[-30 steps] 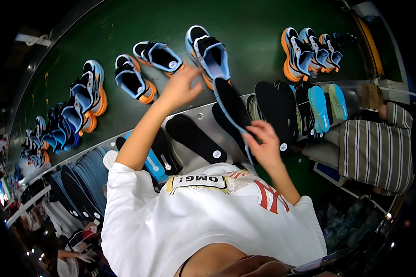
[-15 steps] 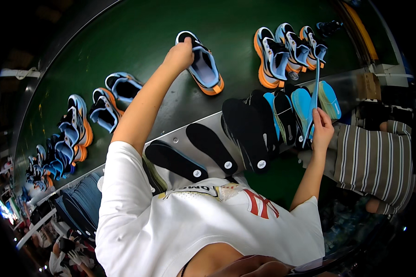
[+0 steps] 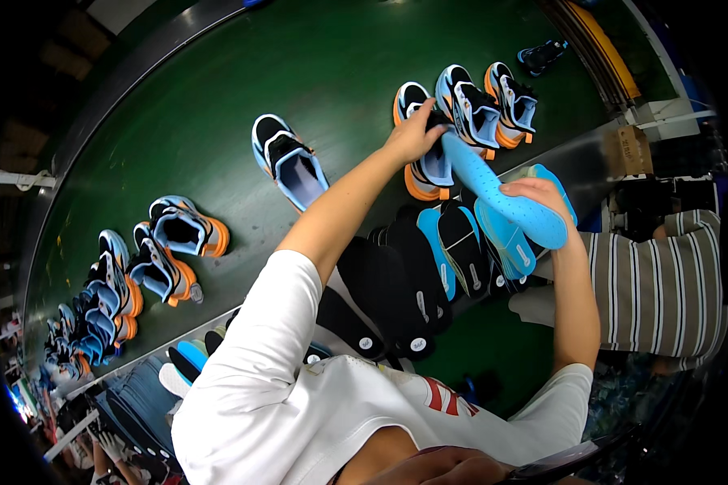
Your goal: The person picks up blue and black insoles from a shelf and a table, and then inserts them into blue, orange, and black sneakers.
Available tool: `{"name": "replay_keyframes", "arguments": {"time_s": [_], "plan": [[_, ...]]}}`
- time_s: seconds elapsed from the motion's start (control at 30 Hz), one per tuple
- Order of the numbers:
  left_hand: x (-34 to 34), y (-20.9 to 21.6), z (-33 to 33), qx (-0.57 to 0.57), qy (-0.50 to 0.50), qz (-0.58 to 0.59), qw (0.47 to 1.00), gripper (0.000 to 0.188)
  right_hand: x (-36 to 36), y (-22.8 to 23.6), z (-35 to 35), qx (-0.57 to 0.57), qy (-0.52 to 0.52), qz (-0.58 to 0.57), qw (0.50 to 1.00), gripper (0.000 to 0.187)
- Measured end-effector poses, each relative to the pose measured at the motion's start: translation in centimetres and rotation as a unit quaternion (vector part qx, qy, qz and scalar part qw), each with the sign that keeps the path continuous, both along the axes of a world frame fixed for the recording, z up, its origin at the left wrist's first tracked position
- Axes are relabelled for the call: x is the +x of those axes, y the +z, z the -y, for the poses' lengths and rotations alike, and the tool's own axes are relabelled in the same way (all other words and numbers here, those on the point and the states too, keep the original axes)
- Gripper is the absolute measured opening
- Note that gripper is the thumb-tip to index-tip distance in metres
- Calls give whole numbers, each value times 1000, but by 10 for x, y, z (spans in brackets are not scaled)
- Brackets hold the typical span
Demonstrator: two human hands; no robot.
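Note:
A light blue perforated insole (image 3: 503,202) is held in my right hand (image 3: 542,198), thumb on top near its wide end. Its narrower end reaches to the opening of a black, white and light blue sneaker with an orange sole (image 3: 425,183). My left hand (image 3: 415,136) grips this sneaker at its black tongue, the thumb close to the insole's tip. Two matching sneakers, a middle one (image 3: 471,105) and a right one (image 3: 511,105), stand just to the right. Another sneaker (image 3: 287,162) lies to the left of my left forearm.
Several more sneakers (image 3: 121,279) line the left of the green work surface (image 3: 332,56). Along its near metal edge lie black insoles (image 3: 396,283) and blue insoles (image 3: 505,238). A small cardboard box (image 3: 632,152) sits at the right, near a person in a striped garment (image 3: 651,283).
My left hand has let go of the middle sneaker and moved right to another one's tongue. The blue insole, seen edge-on before, now shows its broad face and points at that sneaker.

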State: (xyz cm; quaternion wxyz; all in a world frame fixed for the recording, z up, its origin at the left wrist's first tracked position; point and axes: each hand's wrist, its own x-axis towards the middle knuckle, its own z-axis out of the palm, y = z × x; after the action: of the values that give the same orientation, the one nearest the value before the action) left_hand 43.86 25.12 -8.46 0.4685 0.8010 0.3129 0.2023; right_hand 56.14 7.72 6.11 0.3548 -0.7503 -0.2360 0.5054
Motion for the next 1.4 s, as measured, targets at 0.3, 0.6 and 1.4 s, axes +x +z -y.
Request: {"name": "replay_keyframes", "arguments": {"time_s": [0.3, 0.6, 1.4], "plan": [[-16, -4, -41, -27, 76, -36, 996, 35, -4, -82, -82, 42, 179, -15, 983, 16], [-24, -11, -39, -49, 56, -24, 997, 32, -49, -143, -106, 29, 338, 458, 822, 18], [-24, -16, -36, -192, 83, 19, 978, 30, -42, -152, -107, 65, 386, 541, 744, 13]]}}
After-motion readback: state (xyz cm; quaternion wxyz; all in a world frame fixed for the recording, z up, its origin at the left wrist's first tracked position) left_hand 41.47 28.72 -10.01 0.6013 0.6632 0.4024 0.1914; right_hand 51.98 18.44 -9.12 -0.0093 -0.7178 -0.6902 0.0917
